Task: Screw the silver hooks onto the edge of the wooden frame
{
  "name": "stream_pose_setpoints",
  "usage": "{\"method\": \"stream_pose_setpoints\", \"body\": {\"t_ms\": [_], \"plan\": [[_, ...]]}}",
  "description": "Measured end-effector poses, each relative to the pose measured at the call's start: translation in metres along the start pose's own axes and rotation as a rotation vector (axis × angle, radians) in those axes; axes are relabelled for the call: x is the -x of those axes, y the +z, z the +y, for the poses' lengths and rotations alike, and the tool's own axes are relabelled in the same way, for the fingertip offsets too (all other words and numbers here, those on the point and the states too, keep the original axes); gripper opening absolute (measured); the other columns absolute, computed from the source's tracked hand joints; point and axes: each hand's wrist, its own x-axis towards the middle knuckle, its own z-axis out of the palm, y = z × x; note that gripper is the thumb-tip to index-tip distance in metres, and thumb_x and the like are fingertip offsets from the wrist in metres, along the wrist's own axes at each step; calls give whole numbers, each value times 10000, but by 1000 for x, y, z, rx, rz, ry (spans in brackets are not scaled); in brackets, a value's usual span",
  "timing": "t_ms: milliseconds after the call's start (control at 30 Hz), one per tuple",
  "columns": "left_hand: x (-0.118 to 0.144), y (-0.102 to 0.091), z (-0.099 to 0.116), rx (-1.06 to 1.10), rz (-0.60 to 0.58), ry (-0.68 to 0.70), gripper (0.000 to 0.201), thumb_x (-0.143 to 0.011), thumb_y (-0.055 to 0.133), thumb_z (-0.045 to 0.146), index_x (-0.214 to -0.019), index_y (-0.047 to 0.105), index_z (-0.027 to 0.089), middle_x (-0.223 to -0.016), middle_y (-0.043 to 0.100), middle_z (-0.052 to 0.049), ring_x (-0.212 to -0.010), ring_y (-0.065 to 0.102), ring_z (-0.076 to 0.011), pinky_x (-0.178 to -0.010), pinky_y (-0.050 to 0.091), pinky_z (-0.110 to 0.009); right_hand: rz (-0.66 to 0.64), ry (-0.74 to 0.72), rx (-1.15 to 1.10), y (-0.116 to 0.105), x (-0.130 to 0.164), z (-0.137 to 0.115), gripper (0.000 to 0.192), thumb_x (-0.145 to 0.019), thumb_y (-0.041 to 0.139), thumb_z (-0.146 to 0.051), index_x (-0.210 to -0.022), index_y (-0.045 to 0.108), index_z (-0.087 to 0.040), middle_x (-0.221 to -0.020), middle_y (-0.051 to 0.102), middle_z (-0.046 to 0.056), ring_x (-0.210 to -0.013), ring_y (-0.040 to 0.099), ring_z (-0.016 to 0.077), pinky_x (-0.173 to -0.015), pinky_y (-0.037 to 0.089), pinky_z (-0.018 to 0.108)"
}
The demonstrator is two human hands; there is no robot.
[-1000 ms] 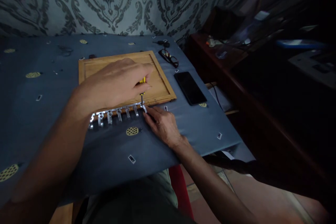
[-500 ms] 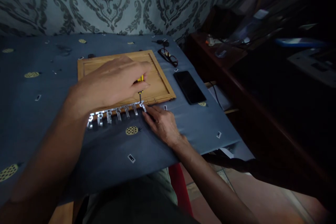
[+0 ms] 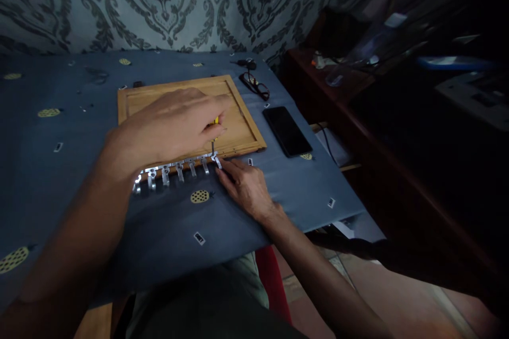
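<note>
My left hand [image 3: 175,124] is closed around the yellow handle of a screwdriver [image 3: 212,145], held upright over a wooden framed board [image 3: 234,130]. The screwdriver's tip meets the right end of a metal hook rail [image 3: 178,163], which runs along the board's near edge. Several silvery hooks stick out from the rail toward me. With thumb and fingers together, my right hand [image 3: 246,188] grips the rightmost hook [image 3: 217,161], just below the screwdriver's tip. My left hand and forearm cover much of the board's left side.
Right of the board lie a black phone [image 3: 287,131], eyeglasses [image 3: 254,86] and a small dark object with a thin shaft [image 3: 246,64]. The blue cloth [image 3: 238,233] with pineapple prints covers the table. A dark wooden desk [image 3: 334,90] with clutter stands at the right.
The screwdriver's handle shows a slightly different side between my left fingers, as if turned a little. Both hands, the board and the rail stay in place.
</note>
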Motion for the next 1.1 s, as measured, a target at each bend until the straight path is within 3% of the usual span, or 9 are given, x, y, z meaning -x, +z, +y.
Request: {"method": "stream_pose_setpoints", "body": {"t_ms": [133,367,467,600,767,900,1000,1100], "plan": [[1,2,2,-19,18,12,135,-933,471,243,-894,599,227,-723,567,-12,-763,576,-196,-760,405,-311,-5,5,3,0,0,0,361,-1078,470,-351,-1330,694,-220,-1073,788,85,-938,740,215,-789,504,272],[-2,5,12,-2,83,-31,282,-1033,342,353,-888,540,214,-951,610,-67,-916,605,-223,-846,467,-349,-11,1,9,0,0,-1,361,-1081,471,-342,-1340,688,-215,-1044,785,81,-908,733,201,-753,475,264],[-7,14,17,163,164,-69,192,-1013,359,257,-1070,541,231,-978,620,-47,-933,617,-209,-864,489,-352,-18,6,17,-1,-1,-2,359,-1081,476,-340,-1340,690,-213,-1035,781,82,-909,730,201,-731,464,264],[-16,29,27,499,258,-49,276,-983,381,165,-1221,509,220,-883,605,-14,-833,597,-157,-860,510,-332,-40,8,17,-3,-1,-3,361,-1083,470,-336,-1327,695,-194,-1021,777,84,-902,727,202,-725,459,268],[-26,46,36,736,419,-102,241,-1040,394,353,-967,577,214,-780,561,-7,-730,544,-133,-698,487,-276,-34,7,17,-3,-1,-3,361,-1085,458,-348,-1310,697,-195,-1048,780,84,-918,727,201,-736,460,266],[-30,56,38,888,561,-101,334,-1039,435,466,-838,559,229,-630,391,31,-602,444,-116,-579,387,-276,-35,11,30,-3,-1,-3,368,-1087,452,-355,-1331,690,-218,-1051,779,78,-920,727,200,-724,456,262],[-32,60,36,971,590,-120,462,-1011,419,637,-820,546,236,-583,331,39,-556,387,-107,-525,321,-294,-44,16,45,-3,-1,-4,373,-1085,455,-356,-1346,687,-226,-1032,777,75,-896,727,199,-706,450,262],[-34,60,31,1020,528,-112,626,-928,336,816,-858,555,233,-544,312,41,-560,378,-93,-512,289,-286,-48,20,53,-4,-1,-4,374,-1084,456,-348,-1351,688,-227,-1015,777,74,-883,727,199,-701,450,263]]}}
